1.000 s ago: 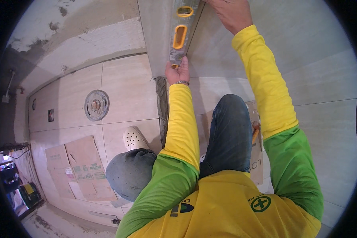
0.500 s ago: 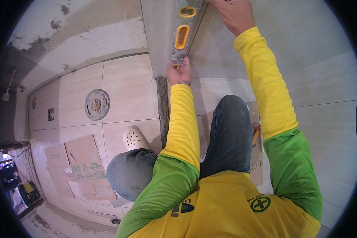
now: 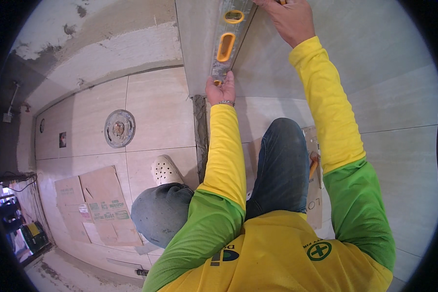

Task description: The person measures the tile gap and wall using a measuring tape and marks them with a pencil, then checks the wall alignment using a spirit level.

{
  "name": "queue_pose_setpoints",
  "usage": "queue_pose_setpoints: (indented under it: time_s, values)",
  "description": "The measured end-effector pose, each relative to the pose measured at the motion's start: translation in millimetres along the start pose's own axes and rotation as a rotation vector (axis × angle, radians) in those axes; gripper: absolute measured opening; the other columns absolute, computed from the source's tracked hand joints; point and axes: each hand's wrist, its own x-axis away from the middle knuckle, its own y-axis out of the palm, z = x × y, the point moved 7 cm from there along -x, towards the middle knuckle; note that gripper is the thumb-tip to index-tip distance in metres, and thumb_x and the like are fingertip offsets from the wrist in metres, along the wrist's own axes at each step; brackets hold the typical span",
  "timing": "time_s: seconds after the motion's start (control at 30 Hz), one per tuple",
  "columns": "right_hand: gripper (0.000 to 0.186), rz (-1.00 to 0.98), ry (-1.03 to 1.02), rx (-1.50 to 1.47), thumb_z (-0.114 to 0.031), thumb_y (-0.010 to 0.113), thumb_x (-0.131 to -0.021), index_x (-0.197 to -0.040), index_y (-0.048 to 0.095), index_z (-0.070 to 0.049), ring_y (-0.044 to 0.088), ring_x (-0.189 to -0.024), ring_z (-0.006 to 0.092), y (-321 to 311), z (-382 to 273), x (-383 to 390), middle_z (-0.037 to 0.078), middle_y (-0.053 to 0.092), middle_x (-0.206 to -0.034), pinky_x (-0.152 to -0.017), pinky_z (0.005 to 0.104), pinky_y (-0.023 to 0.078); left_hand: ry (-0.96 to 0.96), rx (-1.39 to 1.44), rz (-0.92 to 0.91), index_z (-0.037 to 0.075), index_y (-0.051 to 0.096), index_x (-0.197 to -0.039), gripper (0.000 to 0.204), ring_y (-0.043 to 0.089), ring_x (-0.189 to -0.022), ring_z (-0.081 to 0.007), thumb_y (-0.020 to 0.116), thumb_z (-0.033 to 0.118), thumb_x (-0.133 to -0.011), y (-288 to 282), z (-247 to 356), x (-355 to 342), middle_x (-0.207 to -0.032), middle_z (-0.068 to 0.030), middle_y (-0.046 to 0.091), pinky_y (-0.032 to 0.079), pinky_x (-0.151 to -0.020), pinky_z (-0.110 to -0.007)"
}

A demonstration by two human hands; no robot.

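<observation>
A spirit level [image 3: 218, 72], metal with yellow-rimmed openings, stands lengthwise against the narrow face of a tiled wall [image 3: 195, 48]; its far end passes out of the picture. My left hand [image 3: 221, 89] grips the near end, fingers curled about it and a bracelet at the wrist. At the top edge my right hand [image 3: 293, 23] is beside the larger tiled wall face, bent round something of which only a small yellow-orange bit shows. Its fingertips are partly cut off by the picture's edge.
A mortar-covered strip [image 3: 199, 131] crosses the floor between my legs. Left of it lie a round drain cover [image 3: 119, 128], cardboard sheets [image 3: 102, 204] and a flat trowel-like tool [image 3: 126, 265]. Beside my right knee, an orange-handled tool [image 3: 314, 164] lies on more cardboard [image 3: 315, 204].
The level and both hands appear very slightly lower and further right in the picture. Both grips look the same.
</observation>
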Motion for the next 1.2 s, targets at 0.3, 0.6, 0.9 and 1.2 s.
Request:
queue_pose_setpoints:
  time_s: [0.3, 0.6, 0.9, 1.2]
  values:
    - [0.031, 0.009, 0.005, 0.027, -0.015, 0.065, -0.087, -0.112, 0.064, 0.002, 0.061, -0.096, 0.0134, -2, 0, 1, 0.008, 0.067, -0.104, -0.087, 0.0255, 0.047, -0.024, 0.027, 0.049, -0.004, 0.045, -0.125, 0.039, 0.050, -0.112, -0.0353, 0.039, 0.024, -0.098, -1, -3, 0, -0.123, -0.0204, 0.052, 0.045, -0.096, -0.049]
    - [0.032, 0.009, -0.009, 0.046, -0.017, 0.065, -0.086, -0.112, 0.064, 0.003, 0.061, -0.096, 0.0139, -2, 1, -1, 0.009, 0.067, -0.105, -0.087, 0.0255, 0.047, 0.003, 0.026, -0.026, -0.006, 0.041, -0.125, 0.042, 0.050, -0.113, -0.0362, 0.045, 0.024, -0.096, 0, -1, -2, -0.123, -0.0212, 0.051, 0.045, -0.096, -0.050]
    - [0.033, 0.009, -0.026, 0.068, -0.017, 0.065, -0.086, -0.112, 0.063, 0.003, 0.061, -0.096, 0.0131, 0, -3, -1, 0.008, 0.067, -0.104, -0.087, 0.0253, 0.047, -0.039, 0.001, -0.091, -0.007, 0.036, -0.129, 0.049, 0.049, -0.115, -0.0360, 0.045, 0.028, -0.096, 5, 0, 2, -0.127, -0.0233, 0.047, 0.044, -0.097, -0.050]
    - [0.034, 0.019, -0.039, 0.267, -0.026, 0.063, -0.088, -0.111, 0.065, -0.001, 0.063, -0.095, 0.0160, -3, -12, 2, 0.010, 0.068, -0.104, -0.085, 0.0265, 0.047, -0.132, -0.350, 0.032, 0.001, 0.001, -0.146, 0.104, 0.031, -0.134, -0.0321, 0.061, 0.058, -0.082, -2, -8, 29, -0.148, -0.0215, 0.022, 0.030, -0.106, -0.053]
